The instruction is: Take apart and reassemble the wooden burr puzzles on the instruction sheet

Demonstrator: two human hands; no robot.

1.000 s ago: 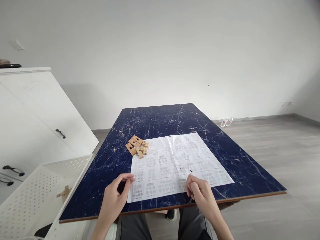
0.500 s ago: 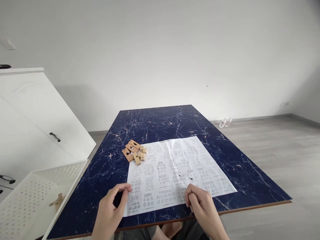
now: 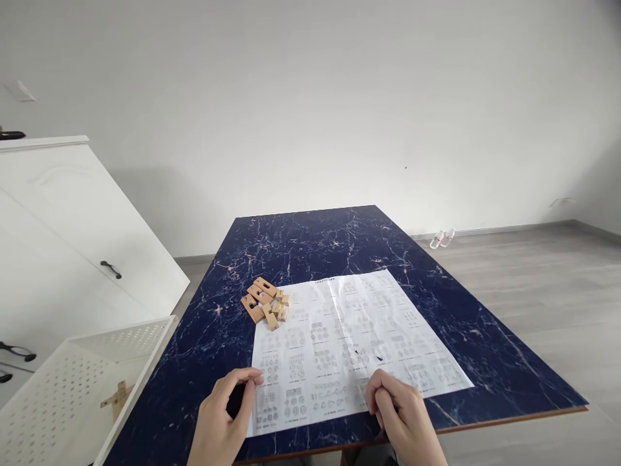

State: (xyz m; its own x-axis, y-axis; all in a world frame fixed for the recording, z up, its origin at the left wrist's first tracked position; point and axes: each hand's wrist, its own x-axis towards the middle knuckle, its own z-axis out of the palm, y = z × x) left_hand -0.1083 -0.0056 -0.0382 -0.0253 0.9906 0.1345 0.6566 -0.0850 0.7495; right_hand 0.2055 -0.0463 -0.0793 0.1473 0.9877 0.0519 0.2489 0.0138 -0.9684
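A large white printed sheet (image 3: 334,362) with rows of small pictures and creases lies flat on a dark blue marble-patterned table (image 3: 301,239). At its left edge my left hand (image 3: 223,414) is closed, thumb and forefinger pinching the paper near the lower corner. My right hand (image 3: 402,414) rests on the near edge, right of the middle, fingers curled in; what they hold, if anything, is hidden. Flat wooden pieces with slots (image 3: 261,294) and several small wooden blocks (image 3: 276,312) lie heaped at the sheet's far left corner.
An open white drawer (image 3: 53,388) with perforated walls stands left of the table, a wooden cross-shaped piece (image 3: 118,398) inside. Behind it is a white cabinet (image 3: 72,213) with black handles. Two clear bottles (image 3: 442,238) stand on the floor, beyond the table's right side.
The whole view has shifted slightly, so everything sits a little lower and further right. Both hands keep their places on the sheet, and the wooden pieces stay put.
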